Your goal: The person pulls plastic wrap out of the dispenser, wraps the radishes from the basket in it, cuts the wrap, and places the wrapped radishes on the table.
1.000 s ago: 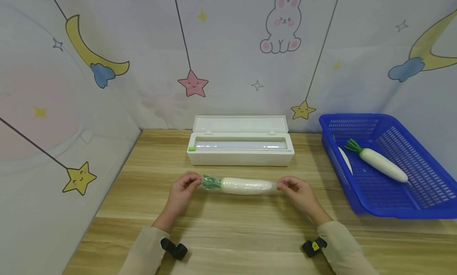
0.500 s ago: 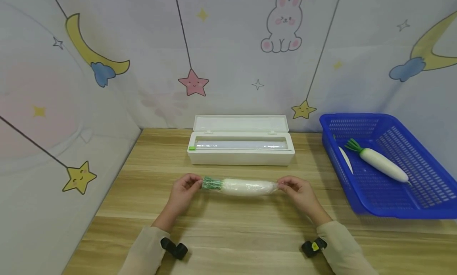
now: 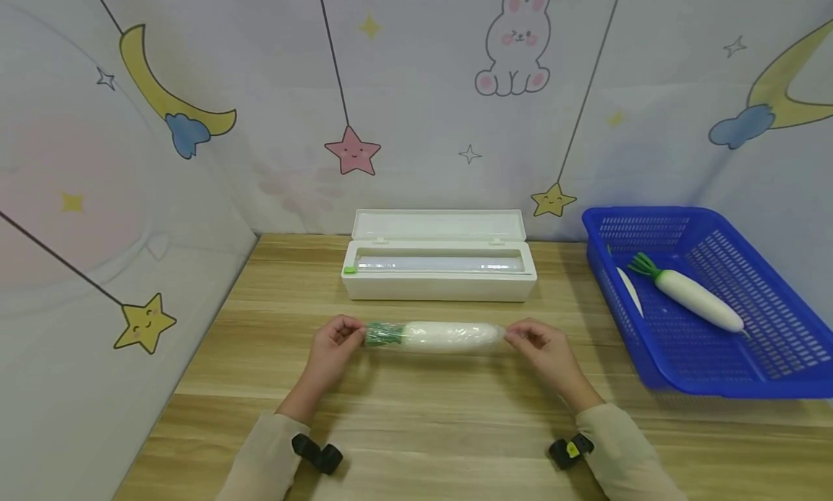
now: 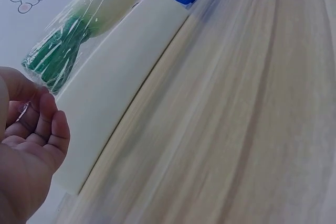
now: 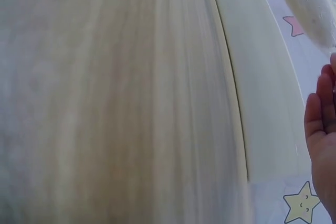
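A white radish [image 3: 452, 335] with green leaf stubs, wrapped in clear plastic film, is held level between both hands above the table. My left hand [image 3: 336, 349] pinches the film at the leafy end between thumb and fingers. At the tapered end, my right hand [image 3: 545, 353] pinches the twisted film tail. In the left wrist view the film [image 4: 55, 64] lies crinkled over the green stubs, right at the fingertips. Only the pale tapered end of the radish [image 5: 310, 9] shows in the right wrist view, just above the right hand [image 5: 325, 129].
Behind the radish stands a white box [image 3: 439, 288] with its lid raised and a roll of cling film [image 3: 439, 264] inside. A blue plastic basket [image 3: 664, 371] at the right holds an unwrapped radish [image 3: 699, 298] and another white piece [image 3: 630, 293]. A patterned cloth wall [image 3: 416, 183] borders the wooden table [image 3: 429, 436].
The wrapped radish turns slightly about its length between the hands and its leafy end shifts a little left. Both hands keep their pinch and stay nearly in place.
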The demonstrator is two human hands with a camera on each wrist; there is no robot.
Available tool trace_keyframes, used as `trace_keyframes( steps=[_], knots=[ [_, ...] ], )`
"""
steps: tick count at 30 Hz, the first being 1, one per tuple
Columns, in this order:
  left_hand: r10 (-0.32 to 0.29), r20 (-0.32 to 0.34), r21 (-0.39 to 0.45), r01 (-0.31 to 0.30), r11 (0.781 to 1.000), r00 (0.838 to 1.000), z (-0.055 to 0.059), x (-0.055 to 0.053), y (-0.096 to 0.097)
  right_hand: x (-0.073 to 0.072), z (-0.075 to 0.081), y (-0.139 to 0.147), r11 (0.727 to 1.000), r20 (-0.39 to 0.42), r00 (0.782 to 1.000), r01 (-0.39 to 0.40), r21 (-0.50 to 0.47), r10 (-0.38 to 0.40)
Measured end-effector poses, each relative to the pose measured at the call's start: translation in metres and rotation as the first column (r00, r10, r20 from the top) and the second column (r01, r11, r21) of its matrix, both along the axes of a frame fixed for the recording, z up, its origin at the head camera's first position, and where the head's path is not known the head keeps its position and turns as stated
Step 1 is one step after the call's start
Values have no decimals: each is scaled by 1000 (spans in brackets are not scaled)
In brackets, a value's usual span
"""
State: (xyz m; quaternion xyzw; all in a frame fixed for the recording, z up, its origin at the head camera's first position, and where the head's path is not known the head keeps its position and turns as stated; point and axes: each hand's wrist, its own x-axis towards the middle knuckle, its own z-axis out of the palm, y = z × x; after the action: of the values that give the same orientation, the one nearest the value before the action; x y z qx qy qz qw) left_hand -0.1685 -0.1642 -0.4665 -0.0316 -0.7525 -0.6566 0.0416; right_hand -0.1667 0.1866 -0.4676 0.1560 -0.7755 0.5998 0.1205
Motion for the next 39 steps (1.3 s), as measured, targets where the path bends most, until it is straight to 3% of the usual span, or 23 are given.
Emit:
trace_keyframes(
  steps=[5,12,18,21,24,28,34,39],
  knots=[
    [-28,8,13,28,1000,1000,1,1,2,-2,-1,0,999,-78,997,-9,-51,5],
    [-34,8,37,34,999,999,1,1,4,1,4,3,998,89,994,-62,-29,64],
    [-34,25,27,33,999,999,3,3,4,1,4,5,978,118,971,-206,-26,207],
    [-41,25,17,41,999,999,3,4,3,1,1,5,973,149,962,-225,-49,230],
    [-45,9,11,45,999,999,2,6,3,1,-1,4,976,242,948,-183,-121,208],
    [-37,-10,15,37,999,999,-1,8,5,1,-1,2,974,355,924,-64,-215,139],
    [-18,5,26,18,1000,1000,-3,12,9,0,1,0,986,425,905,41,-159,31],
    [22,47,38,-24,999,999,-3,12,12,0,1,-1,990,482,876,62,-126,7]
  ],
)
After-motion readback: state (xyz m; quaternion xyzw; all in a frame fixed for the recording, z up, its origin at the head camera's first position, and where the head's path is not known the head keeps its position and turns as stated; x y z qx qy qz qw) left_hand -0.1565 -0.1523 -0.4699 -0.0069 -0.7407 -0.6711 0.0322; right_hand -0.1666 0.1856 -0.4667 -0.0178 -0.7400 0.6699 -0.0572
